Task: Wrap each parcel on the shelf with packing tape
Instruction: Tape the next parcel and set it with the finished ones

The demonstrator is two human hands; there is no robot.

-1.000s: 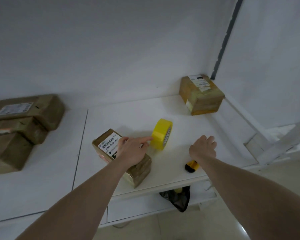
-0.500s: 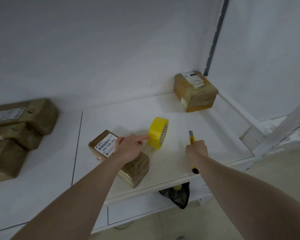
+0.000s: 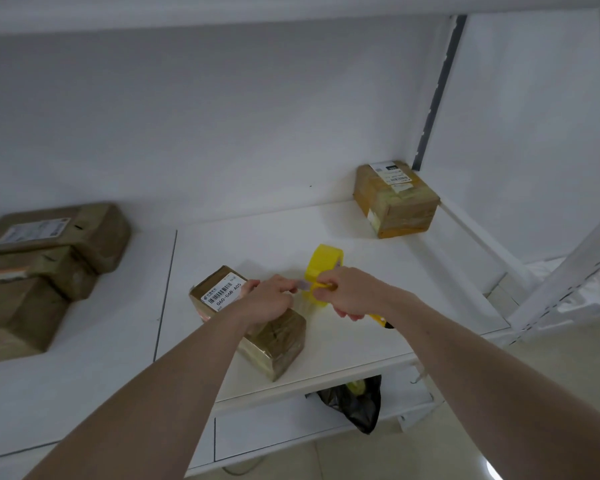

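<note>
Yellow tape roll (image 3: 323,266) is standing on edge on white shelf (image 3: 378,271), just behind both hands. A stretch of tape, running from roll twd nearest parcel (image 3: 246,320), is being pinched by L hand (image 3: 269,301), which is resting on parcel top beside its barcode label. A yellow-black utility knife (image 3: 378,319) is being gripped in R hand (image 3: 349,294), fingers curled round handle, blade end at the tape. A 2nd parcel (image 3: 395,199) is sitting in far R corner; a stack of parcels (image 3: 45,268) is lying at L. Black bag (image 3: 357,401) is showing on lower level.
</note>
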